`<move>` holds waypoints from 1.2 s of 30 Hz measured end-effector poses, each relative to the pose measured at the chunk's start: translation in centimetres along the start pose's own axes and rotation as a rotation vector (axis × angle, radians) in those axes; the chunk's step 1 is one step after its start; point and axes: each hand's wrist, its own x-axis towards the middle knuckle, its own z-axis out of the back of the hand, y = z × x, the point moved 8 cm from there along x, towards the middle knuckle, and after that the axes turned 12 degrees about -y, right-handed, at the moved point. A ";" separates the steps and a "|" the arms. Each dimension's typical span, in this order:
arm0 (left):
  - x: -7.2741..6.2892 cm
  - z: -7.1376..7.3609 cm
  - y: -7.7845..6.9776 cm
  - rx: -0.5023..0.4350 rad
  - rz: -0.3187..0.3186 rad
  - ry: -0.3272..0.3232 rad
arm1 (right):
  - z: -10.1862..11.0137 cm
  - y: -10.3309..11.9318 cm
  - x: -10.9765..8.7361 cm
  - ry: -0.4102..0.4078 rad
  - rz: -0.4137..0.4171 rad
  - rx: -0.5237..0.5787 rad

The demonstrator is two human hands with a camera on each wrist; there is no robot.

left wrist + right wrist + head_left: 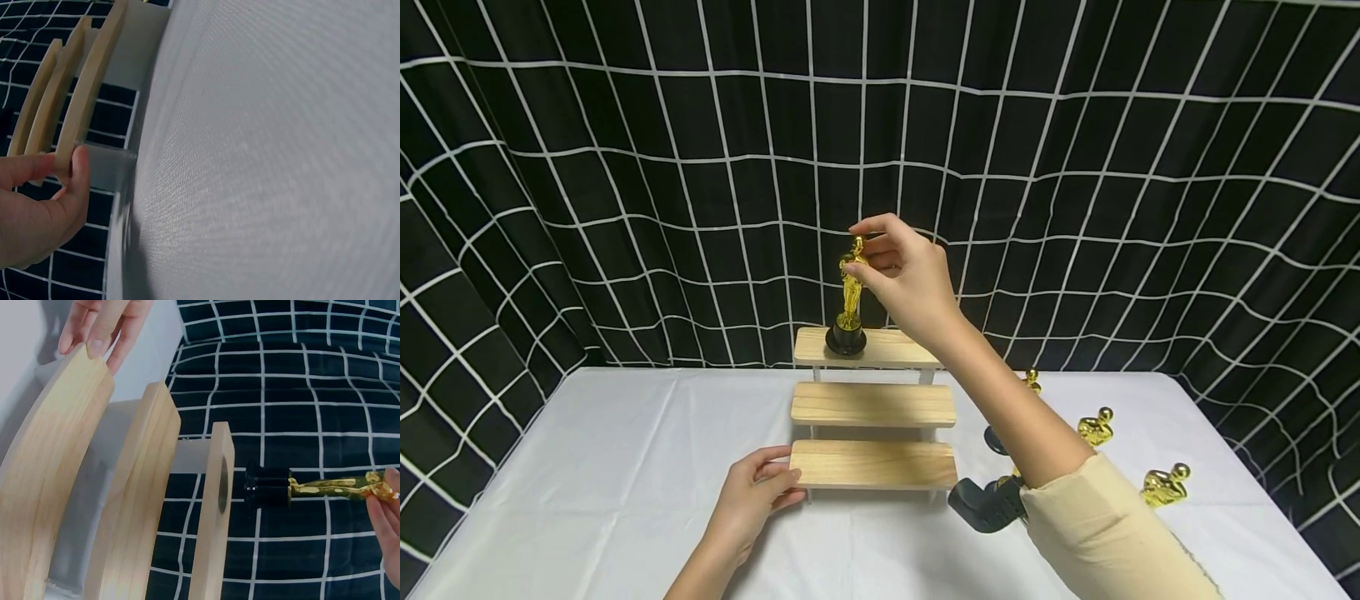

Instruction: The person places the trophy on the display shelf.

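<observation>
A gold statuette trophy (851, 296) with a round black base hangs just above the left part of the top shelf (895, 348). My right hand (917, 279) pinches its upper body between thumb and fingers. The right wrist view shows a small gap between the trophy's base (265, 486) and the top board, with a shadow on the wood. At the lower left, my left hand (748, 496) grips the left end of the bottom shelf (872, 463), thumb on top. In the left wrist view, fingers (78, 181) pinch that board's end.
The three-tier wooden stand, with middle shelf (872, 404), is on a white-clothed table (625, 467). Several more gold trophies (1096, 427) are at the right, some partly behind my right forearm. A dark device (988, 504) is on my right wrist. A black gridded curtain (760, 192) hangs behind.
</observation>
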 end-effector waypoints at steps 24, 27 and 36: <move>0.1 0.0 0.1 -0.016 0.016 0.001 | -2.0 -2.4 0.3 0.076 -0.052 -0.026; 0.1 0.0 0.1 -0.017 0.021 0.005 | -2.1 -2.6 0.2 0.086 -0.063 -0.032; 0.1 0.0 0.1 -0.017 0.021 0.010 | -1.5 -2.4 -0.1 0.084 -0.090 -0.028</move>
